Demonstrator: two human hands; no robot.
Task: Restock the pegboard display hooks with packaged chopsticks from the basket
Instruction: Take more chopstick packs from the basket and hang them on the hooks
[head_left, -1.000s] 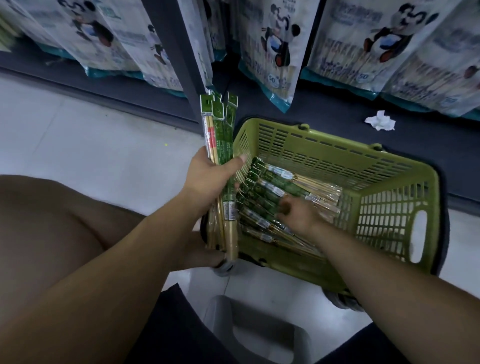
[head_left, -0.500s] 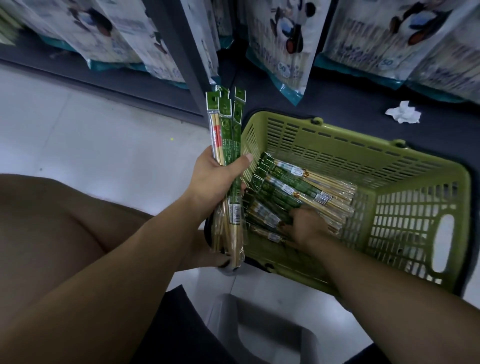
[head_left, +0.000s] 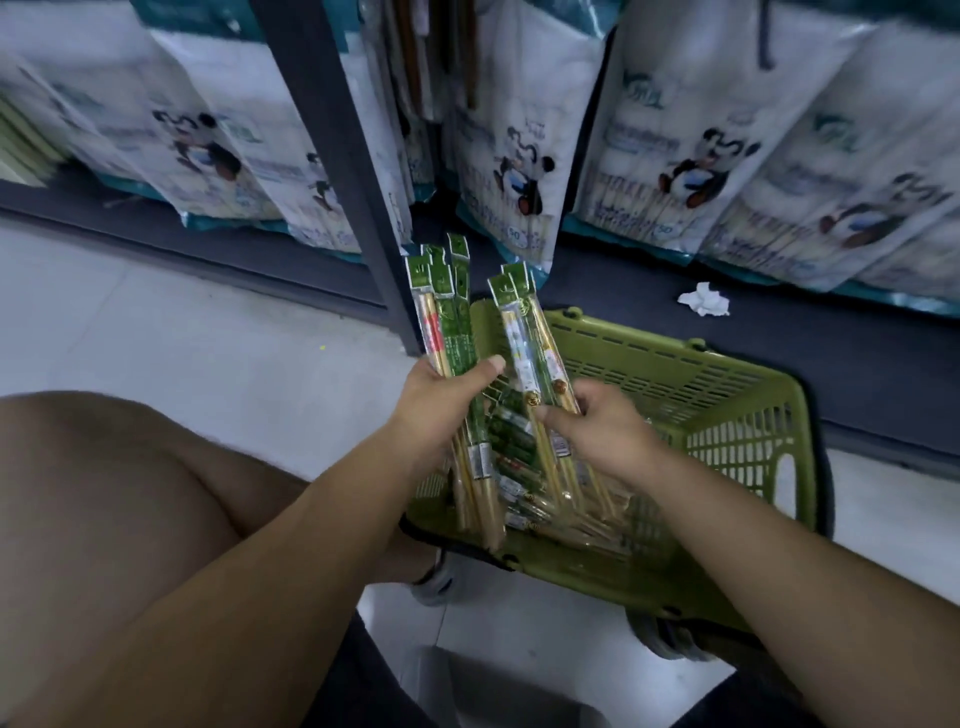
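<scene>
Left hand (head_left: 447, 400) grips a bundle of long, clear-wrapped wooden chopstick packs with green header cards (head_left: 449, 332). The thumb lies across the front and the fingers wrap behind. The headers point up, and the lower ends hang down over the near-left corner of the basket.

Right hand (head_left: 602, 431) holds a second, thinner bundle of the same packs (head_left: 530, 343), pinched near the middle between the thumb and curled fingers. The exact count is not readable. Both bundles lean with their tops a little to the left. They sit just beside each other, with a gap between them at the header end.

Both bundles are above the olive-green slotted plastic basket (head_left: 737, 431), which stands low in front of the dark shelf base (head_left: 779, 353). A dark wheel (head_left: 670, 644) shows under the basket's near edge. More loose chopstick packs (head_left: 511, 447) lie in the basket bottom, below and between the two hands.

Behind the basket, rows of white panda-printed bags with teal bottoms (head_left: 519, 156) hang on both sides of a dark metal upright post (head_left: 332, 156). A crumpled white scrap of paper (head_left: 704, 301) lies on the shelf base, well apart from the basket rim.

Pale tiled floor (head_left: 182, 322) spreads to the left. The person's bare knee (head_left: 104, 493) fills the lower left of the view, and a grey shoe (head_left: 436, 582) sits just beside the basket's near corner.
</scene>
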